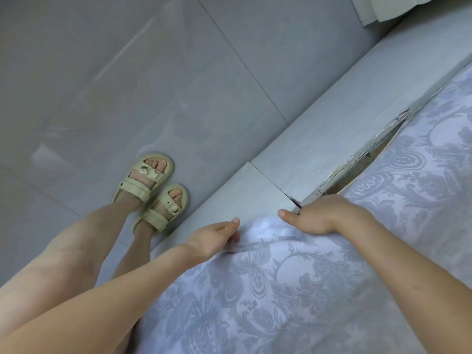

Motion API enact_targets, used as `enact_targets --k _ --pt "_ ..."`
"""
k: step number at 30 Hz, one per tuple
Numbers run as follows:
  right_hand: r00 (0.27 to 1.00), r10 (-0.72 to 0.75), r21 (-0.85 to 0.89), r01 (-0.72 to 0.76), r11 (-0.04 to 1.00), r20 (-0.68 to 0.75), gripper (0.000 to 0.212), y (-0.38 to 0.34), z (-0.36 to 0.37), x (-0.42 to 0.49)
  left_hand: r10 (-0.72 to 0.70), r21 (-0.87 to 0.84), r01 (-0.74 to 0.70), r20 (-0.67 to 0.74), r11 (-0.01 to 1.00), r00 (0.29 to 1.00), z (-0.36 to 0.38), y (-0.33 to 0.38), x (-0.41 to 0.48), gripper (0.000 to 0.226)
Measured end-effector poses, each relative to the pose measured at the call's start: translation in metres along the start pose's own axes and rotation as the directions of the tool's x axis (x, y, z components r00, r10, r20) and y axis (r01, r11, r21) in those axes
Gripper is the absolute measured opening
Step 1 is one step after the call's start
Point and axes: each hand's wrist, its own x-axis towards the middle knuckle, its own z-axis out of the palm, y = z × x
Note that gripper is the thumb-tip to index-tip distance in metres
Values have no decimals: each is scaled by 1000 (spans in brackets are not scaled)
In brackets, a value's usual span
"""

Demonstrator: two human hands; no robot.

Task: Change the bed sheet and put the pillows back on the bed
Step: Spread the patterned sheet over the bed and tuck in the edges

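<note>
A white bed sheet (293,290) with a grey floral pattern covers the mattress at lower right. At the sheet's corner, my left hand (214,237) pinches a fold of the cloth between thumb and fingers. My right hand (319,215) lies at the mattress corner with its thumb stretched out; its fingers reach down between the sheet and the pale bed frame (293,159) and are hidden. No pillows show in the head view.
My feet in cream sandals (153,190) stand on the grey tiled floor (127,85) close beside the frame. A dark gap (367,162) opens between the frame's chipped edge and the mattress. Something white (383,8) sits at the top right.
</note>
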Motion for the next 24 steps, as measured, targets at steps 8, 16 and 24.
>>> enact_targets --k 8,16,24 --pt "998 67 1 -67 998 -12 70 6 7 -28 301 -324 -286 -5 902 954 12 19 -47 55" --pt "994 93 82 -88 993 -61 76 9 5 -18 143 -419 97 505 903 851 71 32 -2 86" --pt "995 94 58 -95 994 25 77 -2 4 34 1 -337 119 335 934 942 62 43 7 80"
